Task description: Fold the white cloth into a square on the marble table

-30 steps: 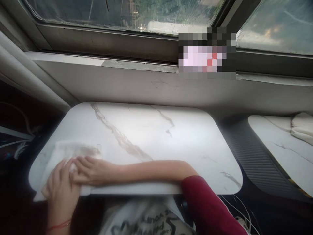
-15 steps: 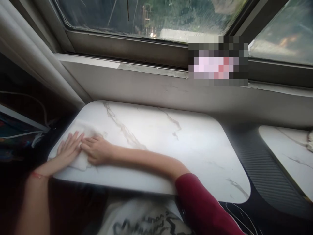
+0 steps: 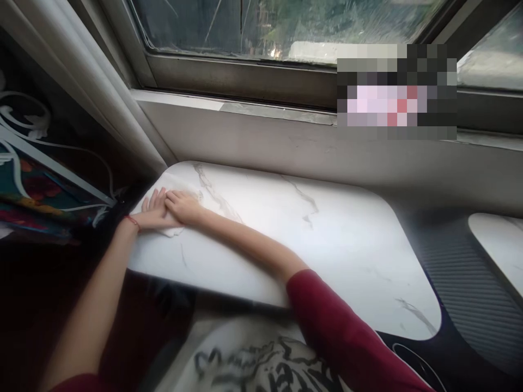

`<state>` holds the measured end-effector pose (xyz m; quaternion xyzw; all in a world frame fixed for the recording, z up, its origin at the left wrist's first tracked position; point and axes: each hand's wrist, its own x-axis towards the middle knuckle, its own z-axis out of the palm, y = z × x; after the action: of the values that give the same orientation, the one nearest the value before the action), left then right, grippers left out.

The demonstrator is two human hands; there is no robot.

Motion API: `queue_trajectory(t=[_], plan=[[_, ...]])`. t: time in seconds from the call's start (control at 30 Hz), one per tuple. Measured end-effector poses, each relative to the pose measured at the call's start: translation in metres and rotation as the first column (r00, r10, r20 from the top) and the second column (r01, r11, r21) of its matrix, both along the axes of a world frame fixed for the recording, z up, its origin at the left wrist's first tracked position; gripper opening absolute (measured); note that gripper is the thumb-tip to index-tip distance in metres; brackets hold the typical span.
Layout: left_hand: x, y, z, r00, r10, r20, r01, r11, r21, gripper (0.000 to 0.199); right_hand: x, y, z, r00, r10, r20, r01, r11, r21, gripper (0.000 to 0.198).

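Your left hand point(image 3: 154, 213) lies flat, fingers spread, on the white cloth point(image 3: 173, 232). Your right hand point(image 3: 183, 207) touches it, fingers bent; I can't tell if it pinches the cloth. The cloth sits near the left end of the streaky white tabletop point(image 3: 351, 239). Behind are a wall point(image 3: 261, 139) and a window point(image 3: 327, 24).

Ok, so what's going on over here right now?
A person has both bare hands on a thin white cloth, near the far left corner of a white, marble-patterned tabletop with rounded corners. The left hand, with a thin red bracelet at its wrist, lies with fingers spread. The right hand is right next to it. The tabletop stands below a grey-framed window.
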<state>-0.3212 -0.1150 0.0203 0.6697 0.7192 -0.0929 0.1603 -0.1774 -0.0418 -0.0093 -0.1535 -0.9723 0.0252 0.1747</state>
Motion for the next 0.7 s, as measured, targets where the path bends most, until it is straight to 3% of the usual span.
queue_trajectory(t=[0.17,0.37,0.57,0.7], plan=[[0.005,0.032,-0.004,0.998,0.020,-0.053,-0.017,0.999,0.046,0.135,0.008,0.010,-0.002,0.996,-0.079,0.034,0.078,0.996,0.032,0.036],[0.013,0.076,-0.008,0.999,-0.046,0.002,0.045,0.983,0.179,0.127,0.018,0.038,0.016,0.958,-0.257,0.130,0.258,0.966,0.007,0.042],[0.017,0.080,-0.019,0.994,-0.057,0.092,0.031,0.964,0.265,0.120,0.028,0.035,0.036,0.915,-0.341,0.215,0.361,0.931,-0.062,0.054],[0.025,0.077,-0.016,0.996,-0.069,0.059,0.052,0.966,0.254,0.126,0.034,0.026,0.053,0.900,-0.355,0.255,0.394,0.911,-0.120,0.041]])
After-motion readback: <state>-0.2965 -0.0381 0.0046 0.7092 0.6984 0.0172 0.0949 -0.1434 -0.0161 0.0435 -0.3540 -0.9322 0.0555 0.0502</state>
